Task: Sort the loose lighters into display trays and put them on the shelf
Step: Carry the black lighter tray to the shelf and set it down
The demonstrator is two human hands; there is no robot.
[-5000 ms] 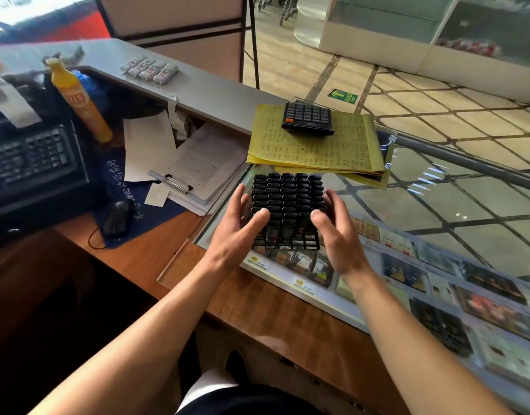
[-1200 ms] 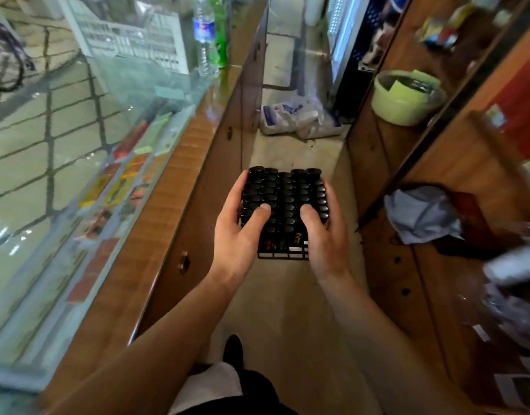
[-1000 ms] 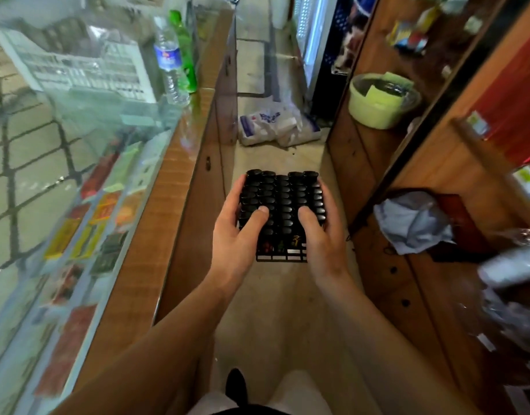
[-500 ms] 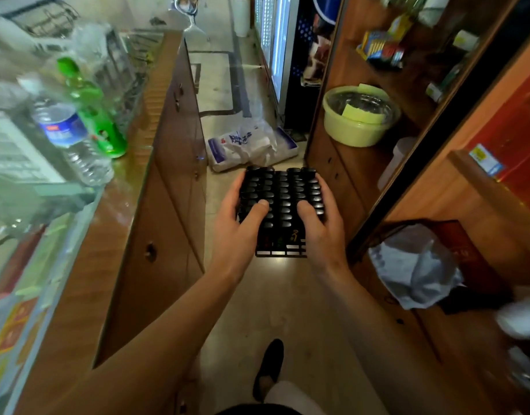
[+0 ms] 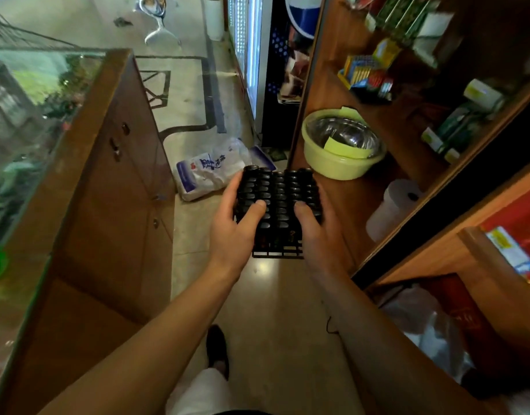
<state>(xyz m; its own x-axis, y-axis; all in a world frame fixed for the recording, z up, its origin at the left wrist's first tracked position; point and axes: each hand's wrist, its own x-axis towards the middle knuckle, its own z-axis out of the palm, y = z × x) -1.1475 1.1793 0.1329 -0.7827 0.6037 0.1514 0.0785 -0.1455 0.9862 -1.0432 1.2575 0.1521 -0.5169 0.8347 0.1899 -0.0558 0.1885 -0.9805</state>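
I see the left hand (image 5: 232, 232) and right hand (image 5: 313, 232) each gripping a side of the full black lighter tray (image 5: 277, 202), thumbs pressed on top, carried over the aisle floor beside the wooden shelf (image 5: 347, 202); tilting it could spill lighters.

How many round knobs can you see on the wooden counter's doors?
4 knobs: two near the far top of the counter at and, two lower at and. Others may sit out of view.

A floor (image 5: 198, 94) aisle runs up mid-frame; a bag (image 5: 210, 172) lies across it, a bowl (image 5: 341, 145) fills the shelf (image 5: 356, 199) at right.
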